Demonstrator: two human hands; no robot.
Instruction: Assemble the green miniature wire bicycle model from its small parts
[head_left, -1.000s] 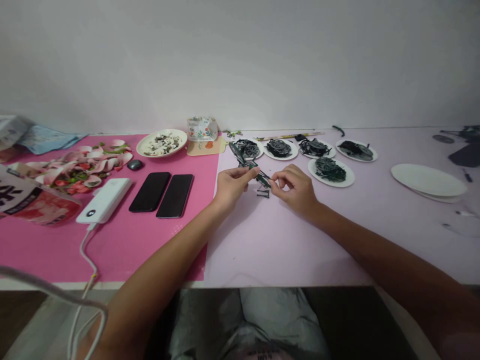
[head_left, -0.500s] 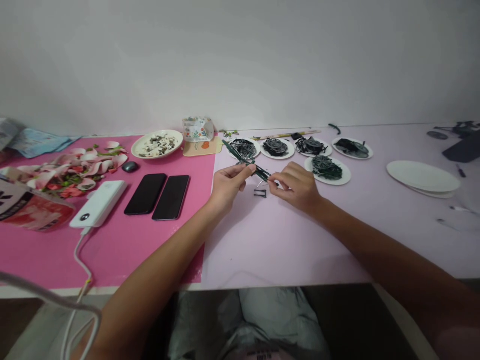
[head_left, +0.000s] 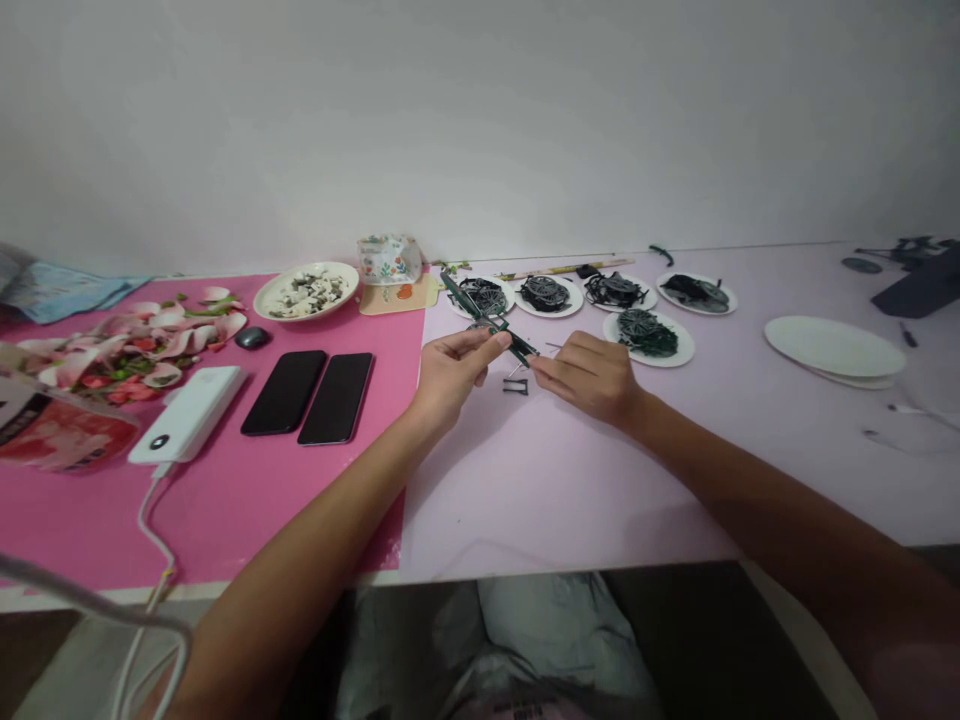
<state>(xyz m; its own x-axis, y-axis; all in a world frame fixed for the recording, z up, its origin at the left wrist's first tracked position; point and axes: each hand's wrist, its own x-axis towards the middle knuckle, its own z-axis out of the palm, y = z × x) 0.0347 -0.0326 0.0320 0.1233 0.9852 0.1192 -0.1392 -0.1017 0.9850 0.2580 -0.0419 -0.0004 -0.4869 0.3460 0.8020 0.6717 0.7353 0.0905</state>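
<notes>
My left hand pinches a long dark green part between thumb and fingers above the pale half of the table. The fingertips of my right hand close on the lower right end of the same part. A thin metal pin sticks out beneath it. On the table just below lies a small dark frame-shaped piece. Behind my hands stand white plates with dark parts, among them a plate of green pieces.
Two phones, a white power bank with a cable, a mouse and a bowl lie left on the pink mat. Stacked white plates and a dark object are at right.
The view has shifted slightly. My right fingers have moved a little left along the green part and are drawn closer together. Both hands still hold it.
</notes>
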